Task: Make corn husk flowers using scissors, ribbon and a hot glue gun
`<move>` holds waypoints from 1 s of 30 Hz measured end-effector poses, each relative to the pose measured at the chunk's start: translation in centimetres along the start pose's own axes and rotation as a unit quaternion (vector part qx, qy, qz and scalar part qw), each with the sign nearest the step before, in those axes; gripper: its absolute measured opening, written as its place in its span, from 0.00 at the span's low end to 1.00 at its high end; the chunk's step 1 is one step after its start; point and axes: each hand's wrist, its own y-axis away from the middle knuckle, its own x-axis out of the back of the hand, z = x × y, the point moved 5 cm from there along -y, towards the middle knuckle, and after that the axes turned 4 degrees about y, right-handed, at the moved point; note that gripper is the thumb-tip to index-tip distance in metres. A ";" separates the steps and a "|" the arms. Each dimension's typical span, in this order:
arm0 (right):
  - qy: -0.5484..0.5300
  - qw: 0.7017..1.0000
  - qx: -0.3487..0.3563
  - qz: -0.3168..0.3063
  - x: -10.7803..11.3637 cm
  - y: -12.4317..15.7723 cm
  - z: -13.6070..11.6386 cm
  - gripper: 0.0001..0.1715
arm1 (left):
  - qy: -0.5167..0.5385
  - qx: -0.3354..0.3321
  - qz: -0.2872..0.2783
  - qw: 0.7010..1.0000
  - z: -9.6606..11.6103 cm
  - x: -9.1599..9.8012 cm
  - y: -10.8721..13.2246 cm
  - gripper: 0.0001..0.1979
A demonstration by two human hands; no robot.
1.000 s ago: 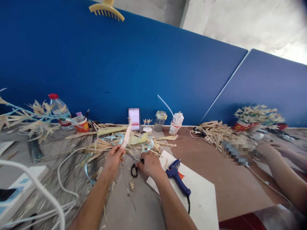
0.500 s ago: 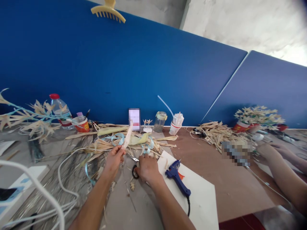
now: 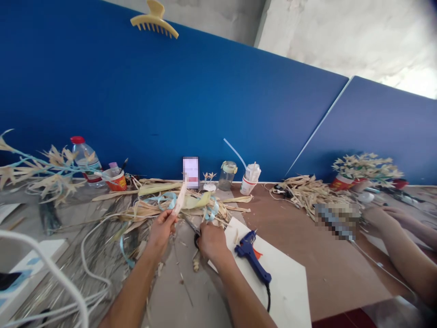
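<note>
Pinched in my left hand [image 3: 164, 228] is a pale strip of dried corn husk [image 3: 179, 200], its tip pointing up. My right hand [image 3: 212, 237] is closed on a pair of scissors [image 3: 193, 228], whose blades point up and left toward the strip; the dark handles are partly hidden by the fingers. Behind both hands lies a heap of dried husks [image 3: 153, 189] with curled light-blue ribbon [image 3: 212, 210]. To the right of my right hand a blue glue gun [image 3: 251, 257] rests on a white board [image 3: 287, 282].
A white power strip [image 3: 37, 269] and looping white cable [image 3: 83, 255] occupy the left. Along the blue partition [image 3: 205, 91] stand a bottle [image 3: 85, 157], a phone [image 3: 190, 171], a jar [image 3: 227, 175] and a cup [image 3: 249, 182]. A co-worker's arms [image 3: 392, 232] are at right.
My right hand has raised and turned the scissors, so the blades now point up toward the husk strip. My left hand still holds the strip in about the same place.
</note>
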 end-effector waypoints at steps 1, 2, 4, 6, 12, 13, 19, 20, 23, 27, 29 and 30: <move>-0.005 1.000 -0.006 -0.006 0.1 -0.1 0.1 0.14 | 0.000 -0.003 0.001 1.000 0.1 0.0 0.0 0.19; -0.012 1.000 -0.012 -0.010 0.1 -0.2 0.3 0.14 | 0.001 -0.005 0.000 1.000 0.1 0.0 0.1 0.19; -0.035 0.999 -0.023 -0.009 0.3 -0.3 0.7 0.14 | 0.002 -0.007 -0.003 1.000 0.2 0.0 0.2 0.19; -0.083 0.996 -0.038 -0.004 0.4 -0.5 1.4 0.13 | 0.001 -0.004 -0.005 1.000 0.2 0.0 0.2 0.19; -0.334 0.940 -0.073 -0.003 -0.3 -1.7 4.5 0.06 | 0.024 -0.003 -0.011 1.000 0.2 -0.1 0.4 0.18; -0.403 0.912 -0.071 -0.003 -0.4 -1.9 4.8 0.04 | 0.030 -0.002 -0.015 0.999 0.3 -0.1 0.4 0.18; -0.763 0.644 0.010 -0.050 0.6 -1.8 4.5 0.21 | 0.066 0.032 -0.022 0.997 0.0 -0.2 0.4 0.18; -0.782 0.620 0.024 -0.057 1.0 -1.6 4.3 0.25 | 0.070 0.034 -0.023 0.997 0.0 -0.2 0.4 0.18; -0.794 0.601 0.049 -0.079 1.4 -1.2 3.8 0.33 | 0.072 0.037 -0.030 0.996 -0.1 -0.4 0.5 0.18; -0.791 0.600 0.058 -0.105 1.3 -1.1 3.4 0.34 | 0.065 0.039 -0.032 0.997 0.3 -0.6 0.7 0.18; -0.798 0.591 0.069 -0.091 1.5 -1.2 3.5 0.31 | 0.065 0.039 -0.030 0.997 0.5 -0.7 0.8 0.19; -0.802 0.587 0.075 -0.079 1.6 -1.2 3.6 0.30 | 0.066 0.041 -0.030 0.997 0.5 -0.7 0.8 0.19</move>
